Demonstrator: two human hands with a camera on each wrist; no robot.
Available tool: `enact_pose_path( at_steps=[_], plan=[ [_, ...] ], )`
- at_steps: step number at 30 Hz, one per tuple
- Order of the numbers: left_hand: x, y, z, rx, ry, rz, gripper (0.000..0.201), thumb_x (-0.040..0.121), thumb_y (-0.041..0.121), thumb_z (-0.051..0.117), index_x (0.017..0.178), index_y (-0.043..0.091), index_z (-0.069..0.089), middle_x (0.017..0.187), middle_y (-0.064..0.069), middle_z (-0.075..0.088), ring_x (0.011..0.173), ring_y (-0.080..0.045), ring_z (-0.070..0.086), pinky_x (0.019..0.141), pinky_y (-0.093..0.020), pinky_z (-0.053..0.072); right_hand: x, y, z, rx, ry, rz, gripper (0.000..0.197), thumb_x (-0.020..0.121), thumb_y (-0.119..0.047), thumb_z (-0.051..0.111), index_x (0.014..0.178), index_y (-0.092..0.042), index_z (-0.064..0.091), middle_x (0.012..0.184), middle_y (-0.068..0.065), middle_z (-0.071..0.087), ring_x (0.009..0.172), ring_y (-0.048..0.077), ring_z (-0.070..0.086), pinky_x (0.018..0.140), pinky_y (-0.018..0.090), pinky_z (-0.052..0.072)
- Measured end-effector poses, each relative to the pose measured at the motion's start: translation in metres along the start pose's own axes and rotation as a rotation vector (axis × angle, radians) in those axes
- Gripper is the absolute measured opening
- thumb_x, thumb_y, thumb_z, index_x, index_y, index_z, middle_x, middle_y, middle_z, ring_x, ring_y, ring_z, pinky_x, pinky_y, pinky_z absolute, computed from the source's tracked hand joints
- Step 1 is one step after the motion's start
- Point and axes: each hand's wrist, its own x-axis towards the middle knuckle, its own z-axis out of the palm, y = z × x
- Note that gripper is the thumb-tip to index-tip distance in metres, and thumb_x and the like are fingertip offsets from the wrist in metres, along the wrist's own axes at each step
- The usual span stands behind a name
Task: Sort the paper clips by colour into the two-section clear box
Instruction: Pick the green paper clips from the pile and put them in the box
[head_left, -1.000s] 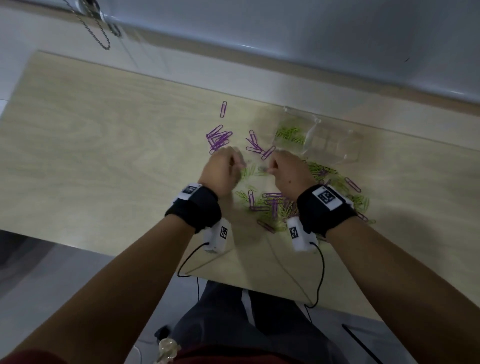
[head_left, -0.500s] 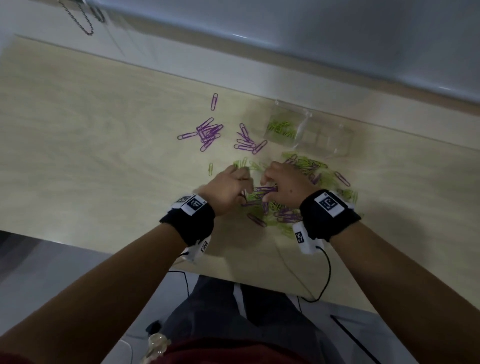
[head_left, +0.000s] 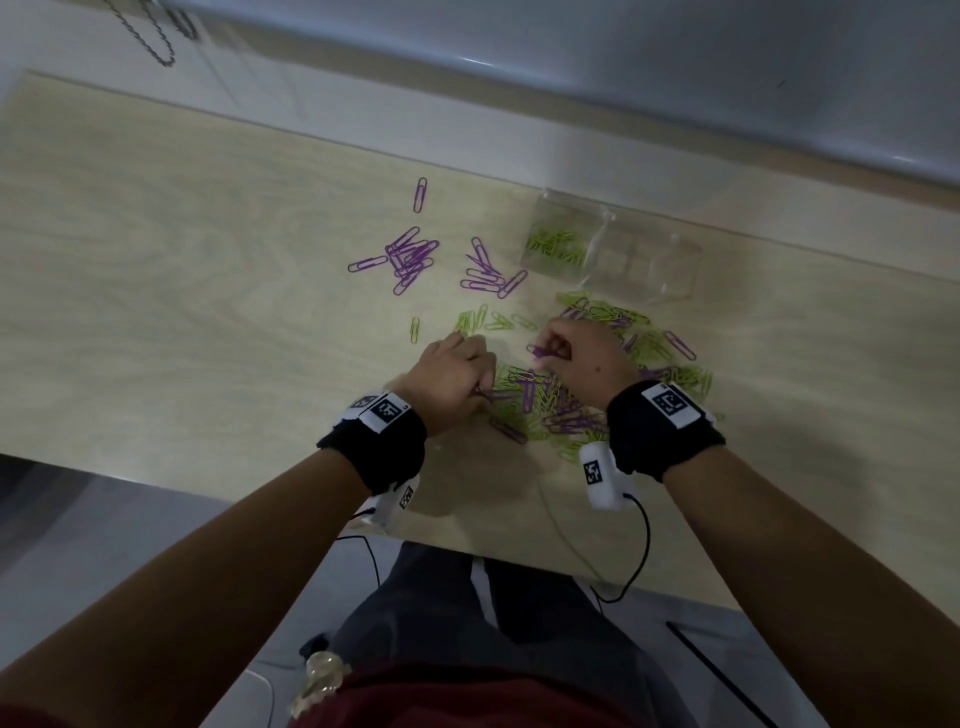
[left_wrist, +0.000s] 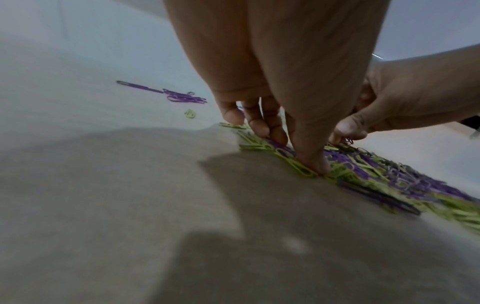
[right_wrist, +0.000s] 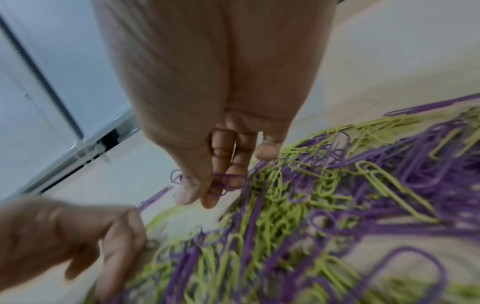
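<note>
Change: both hands stay low over the mixed heap since half a second ago; the right hand now lifts purple clips clear of it.
Right hand (right_wrist: 207, 115): thumb and fingers (right_wrist: 192, 185) pinch a small bunch of purple clips (right_wrist: 223, 183), long axes roughly crosswise to the fingers.
Left hand (left_wrist: 272, 82): fingers curled, tips pressed into the heap's near-left edge; whether they hold a clip cannot be told.
Mixed heap (head_left: 571, 405): green and purple clips on the tabletop (head_left: 182, 312), between and right of the hands.
Purple groups (head_left: 410, 257): loose on the tabletop, beyond the left hand.
Clear box (head_left: 613, 254): beyond the heap; green clips (head_left: 553, 244) in its left section.
</note>
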Motion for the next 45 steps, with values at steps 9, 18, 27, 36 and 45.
enact_pose_path(
  at_steps=[9, 18, 27, 36, 45],
  plan=[
    [-0.006, -0.002, -0.022, -0.543, 0.157, -0.101, 0.012, 0.083, 0.006, 0.064, 0.076, 0.006, 0.055, 0.072, 0.009, 0.053, 0.070, 0.006, 0.053, 0.062, -0.006, 0.038, 0.043, -0.045, -0.016, 0.133, 0.064, -0.042, 0.018, 0.087, 0.000, 0.057, 0.100, -0.008, 0.066, 0.086, 0.002, 0.066, 0.076, 0.010, 0.065, 0.071, 0.023, 0.053],
    [0.012, -0.045, -0.054, -0.390, 0.430, -0.344, 0.014, 0.085, 0.021, 0.064, 0.085, 0.012, 0.054, 0.089, -0.008, 0.060, 0.082, -0.023, 0.053, 0.069, -0.028, 0.039, -0.003, -0.023, -0.007, -0.361, 0.008, -0.007, 0.011, 0.080, -0.019, 0.067, 0.078, -0.022, 0.057, 0.091, -0.002, 0.050, 0.085, 0.020, 0.054, 0.071, 0.028, 0.037],
    [0.003, -0.011, -0.025, 0.098, -0.074, 0.019, 0.022, 0.074, 0.027, 0.072, 0.093, 0.022, 0.063, 0.109, -0.002, 0.050, 0.101, -0.025, 0.041, 0.079, -0.039, 0.042, -0.026, -0.012, 0.022, -0.412, -0.050, 0.145, 0.035, 0.075, -0.042, 0.074, 0.093, -0.017, 0.057, 0.111, 0.007, 0.043, 0.104, 0.029, 0.043, 0.091, 0.047, 0.041],
    [0.000, -0.012, -0.026, -0.392, -0.034, -0.093, 0.018, 0.079, 0.012, 0.071, 0.073, 0.018, 0.054, 0.083, 0.001, 0.058, 0.081, -0.009, 0.059, 0.073, -0.022, 0.046, -0.023, -0.014, 0.012, -0.123, -0.022, 0.180, 0.030, 0.078, -0.017, 0.072, 0.060, -0.023, 0.048, 0.081, -0.003, 0.051, 0.080, 0.022, 0.054, 0.077, 0.037, 0.048],
    [0.006, -0.025, -0.044, -0.839, 0.348, -0.309, 0.013, 0.078, 0.003, 0.070, 0.082, 0.011, 0.060, 0.068, 0.008, 0.057, 0.060, 0.002, 0.051, 0.062, -0.014, 0.040, -0.018, -0.013, -0.004, 0.234, 0.037, 0.171, 0.018, 0.083, -0.002, 0.062, 0.091, -0.015, 0.052, 0.075, 0.008, 0.054, 0.077, 0.025, 0.059, 0.080, 0.034, 0.055]
  ],
)
